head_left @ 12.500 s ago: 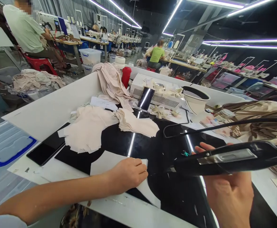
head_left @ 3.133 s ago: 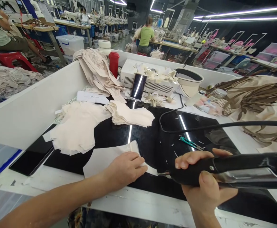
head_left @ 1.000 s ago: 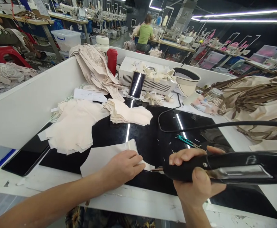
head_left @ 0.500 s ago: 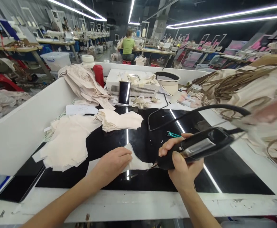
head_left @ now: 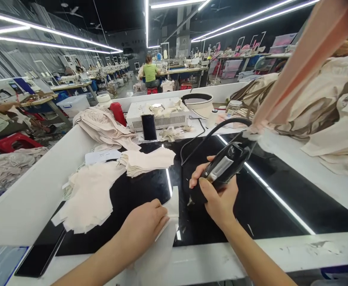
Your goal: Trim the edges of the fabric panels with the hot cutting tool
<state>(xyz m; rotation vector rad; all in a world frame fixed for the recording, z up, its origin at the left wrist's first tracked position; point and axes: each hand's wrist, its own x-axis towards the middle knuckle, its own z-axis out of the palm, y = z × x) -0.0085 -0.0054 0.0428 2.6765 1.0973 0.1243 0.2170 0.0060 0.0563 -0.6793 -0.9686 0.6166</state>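
Observation:
My left hand (head_left: 147, 222), fingers closed together, pinches a thin cream fabric piece (head_left: 174, 204) over the black glossy board (head_left: 144, 190). Part of that piece stands up past my fingertips, and the rest hangs toward the front edge, blurred. My right hand (head_left: 218, 194) is wrapped round a black corded hand tool (head_left: 226, 167) with a metal plate on its side. Its narrow tip points down left, a small gap to the right of the fabric. Behind my left hand lie a stack of cream fabric cut-outs (head_left: 150, 159) and a larger pile of cut-outs (head_left: 87, 194).
A black cable (head_left: 192, 149) runs from the tool. Peach cloth (head_left: 299, 71) hangs taut at upper right. At the back stand a white vented box (head_left: 165, 119), a phone (head_left: 149, 127) and a red bottle (head_left: 118, 113). Another phone (head_left: 39, 254) lies front left. People sit farther off.
The cream piece has turned and been pulled toward the front edge by my left hand. The tool's tip has come away from the fabric, and the tool is tilted more upright. My view has shifted.

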